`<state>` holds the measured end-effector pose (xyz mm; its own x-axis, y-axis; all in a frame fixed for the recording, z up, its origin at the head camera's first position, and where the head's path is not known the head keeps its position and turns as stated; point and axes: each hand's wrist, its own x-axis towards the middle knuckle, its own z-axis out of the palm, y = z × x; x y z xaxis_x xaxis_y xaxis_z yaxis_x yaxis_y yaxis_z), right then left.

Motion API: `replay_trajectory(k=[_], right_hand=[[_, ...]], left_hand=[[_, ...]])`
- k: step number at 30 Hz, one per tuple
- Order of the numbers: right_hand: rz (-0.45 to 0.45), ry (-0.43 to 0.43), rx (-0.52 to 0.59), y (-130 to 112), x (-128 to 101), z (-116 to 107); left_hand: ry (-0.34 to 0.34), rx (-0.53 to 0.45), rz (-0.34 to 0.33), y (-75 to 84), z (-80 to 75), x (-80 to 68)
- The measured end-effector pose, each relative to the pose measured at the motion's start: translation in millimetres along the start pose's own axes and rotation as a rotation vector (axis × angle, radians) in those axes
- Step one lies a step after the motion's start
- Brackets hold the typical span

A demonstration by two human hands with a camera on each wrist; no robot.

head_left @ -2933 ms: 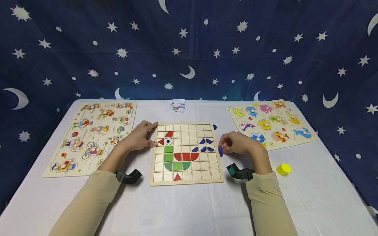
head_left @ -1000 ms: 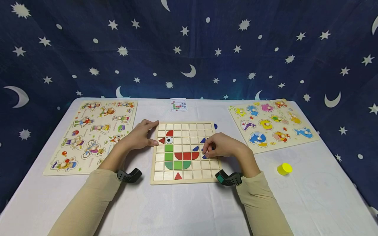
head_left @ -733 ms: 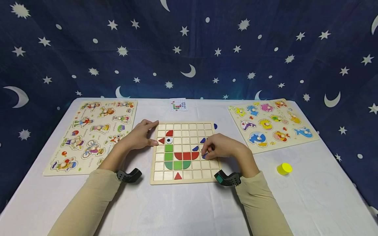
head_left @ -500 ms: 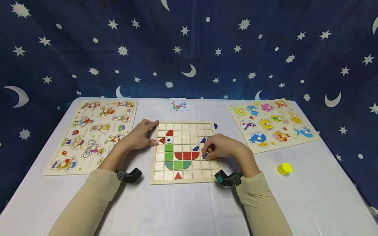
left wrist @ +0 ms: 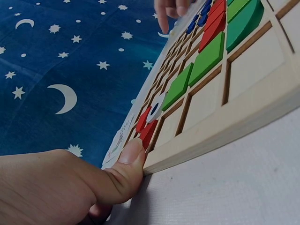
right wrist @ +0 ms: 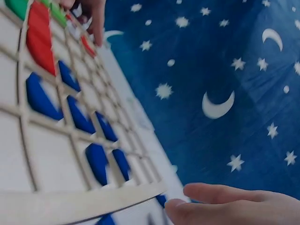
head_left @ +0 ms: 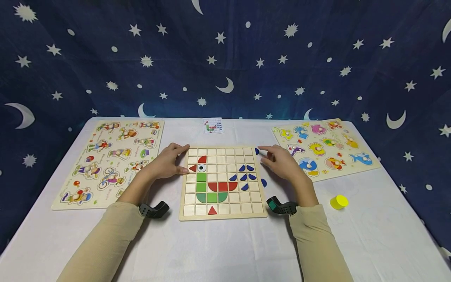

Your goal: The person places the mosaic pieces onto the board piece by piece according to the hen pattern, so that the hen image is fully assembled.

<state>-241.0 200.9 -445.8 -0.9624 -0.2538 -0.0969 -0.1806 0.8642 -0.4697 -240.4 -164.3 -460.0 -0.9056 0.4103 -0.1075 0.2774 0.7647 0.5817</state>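
Grid board lies flat on the bench right in front of you, between your two forearms. Its nearest row carries a red triangle; above that sit the green pieces and the red pieces, and on the right half six blue pieces lie in their squares. Your left hand rests against the board's left edge, fingers relaxed and holding nothing, the thumb pressed to the rim beside a red triangle at the edge and the eye piece. Your right hand is off the board's right edge with fingers straight and spread, gripping nothing, the forefinger stretched toward a loose blue piece that lies on the bench by the board's far right corner. Another loose blue piece lies on the bench just beside the right edge, near your wrist.

A yellow cylinder lies farther right. A peg puzzle of figures lies to the left, and a peg puzzle of sea animals to the right. Beyond the board sits a small pattern card. A white cloth covers the bench, and a dark blue curtain with stars and moons hangs behind it.
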Motion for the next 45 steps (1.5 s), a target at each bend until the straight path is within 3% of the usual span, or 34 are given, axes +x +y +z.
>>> replay_trajectory(k=[9, 17, 23, 30, 45], right_hand=[[0.057, -0.101, -0.074, 4.7, 0.1, 4.3], [0.022, -0.014, -0.060, 8.5, -0.3, -1.9], [0.031, -0.039, -0.084, 5.7, 1.5, 3.9], [0.086, -0.030, -0.033, 3.6, 0.9, 2.6], [0.088, -0.100, 0.041, 7.3, -7.7, -16.1]], left_hand=[[-0.008, -0.012, -0.012, 2.2, -0.5, 0.7], [-0.015, -0.012, -0.022, 2.7, -0.6, 0.4], [-0.014, -0.010, -0.021, 2.6, -1.0, 0.4], [-0.010, -0.004, -0.013, 1.7, -1.4, 0.1], [-0.014, -0.004, -0.022, 0.5, -0.8, 0.2]])
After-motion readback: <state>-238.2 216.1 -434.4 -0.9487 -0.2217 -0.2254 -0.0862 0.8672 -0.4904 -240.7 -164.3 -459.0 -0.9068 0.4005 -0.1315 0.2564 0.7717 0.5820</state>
